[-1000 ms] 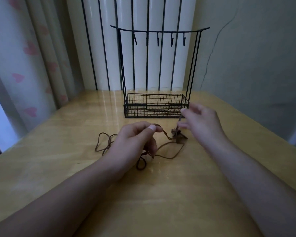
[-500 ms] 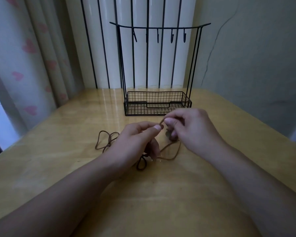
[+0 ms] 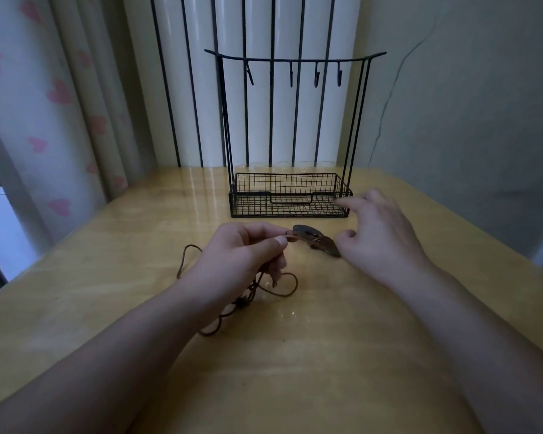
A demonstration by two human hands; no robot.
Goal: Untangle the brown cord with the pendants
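Fingers of your left hand (image 3: 248,255) pinch brown cord (image 3: 282,285) beside pendants (image 3: 315,242); right hand (image 3: 380,236) loose, fingers spread, holding nothing.

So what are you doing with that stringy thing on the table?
A person is untangling a brown cord with pendants on a wooden table. The left hand pinches the cord near the pendants and holds it up, while loose loops of cord trail on the table beneath it. The right hand is open beside the pendants, holding nothing. A black wire rack with hooks stands behind, with nothing hung on it.
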